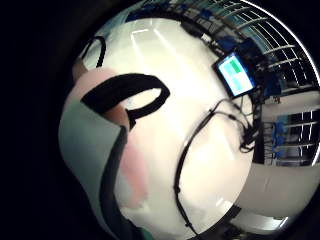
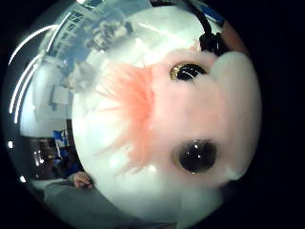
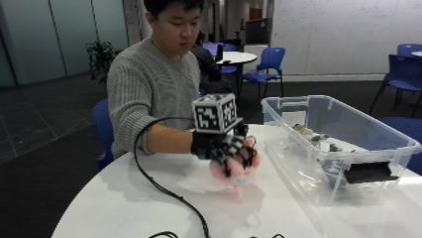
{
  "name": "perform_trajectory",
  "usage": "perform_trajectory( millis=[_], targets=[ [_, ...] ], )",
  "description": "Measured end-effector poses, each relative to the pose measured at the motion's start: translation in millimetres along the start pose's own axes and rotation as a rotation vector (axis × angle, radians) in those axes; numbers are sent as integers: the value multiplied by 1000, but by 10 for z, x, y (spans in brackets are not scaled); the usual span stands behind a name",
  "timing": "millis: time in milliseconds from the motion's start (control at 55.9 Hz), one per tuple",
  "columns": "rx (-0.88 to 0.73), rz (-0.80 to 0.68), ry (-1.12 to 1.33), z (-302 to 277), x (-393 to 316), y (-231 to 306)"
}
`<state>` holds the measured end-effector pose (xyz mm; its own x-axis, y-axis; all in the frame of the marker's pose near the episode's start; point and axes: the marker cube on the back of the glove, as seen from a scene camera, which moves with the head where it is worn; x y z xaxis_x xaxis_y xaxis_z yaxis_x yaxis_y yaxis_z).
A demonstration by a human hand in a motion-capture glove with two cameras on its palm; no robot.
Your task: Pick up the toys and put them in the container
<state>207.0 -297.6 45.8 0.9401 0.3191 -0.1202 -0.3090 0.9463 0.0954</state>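
Observation:
My gloved right hand (image 3: 227, 146) holds a pink plush toy (image 3: 234, 173) a little above the white table (image 3: 119, 203), with its fingers curled round the toy. The thumb side palm view is filled by that pink plush toy (image 2: 181, 129), showing its glossy black eyes and orange-pink frills. In the little finger side palm view only a pale pink part of the toy (image 1: 132, 170) shows beside my fingers (image 1: 95, 135). The clear plastic container (image 3: 342, 144) stands on the table to the right of my hand, with several toys (image 3: 323, 144) inside it.
A black cable (image 3: 171, 193) runs from my hand across the table toward its front edge. The container has a black latch (image 3: 369, 172) on its near end. Blue chairs and another table stand behind the person.

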Motion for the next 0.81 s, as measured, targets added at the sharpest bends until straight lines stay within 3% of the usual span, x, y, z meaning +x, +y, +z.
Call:
perform_trajectory(
  millis=[197,304,501,680,805],
  targets=[
    [195,-16,-15,-1189,-26,-439],
    [232,-31,14,-1524,-54,-584],
    [250,-65,-12,-1644,-283,-779],
    [212,-155,-182,-1587,-1039,-1209],
    [191,-150,-115,-1424,-1516,-1578]
  ],
)
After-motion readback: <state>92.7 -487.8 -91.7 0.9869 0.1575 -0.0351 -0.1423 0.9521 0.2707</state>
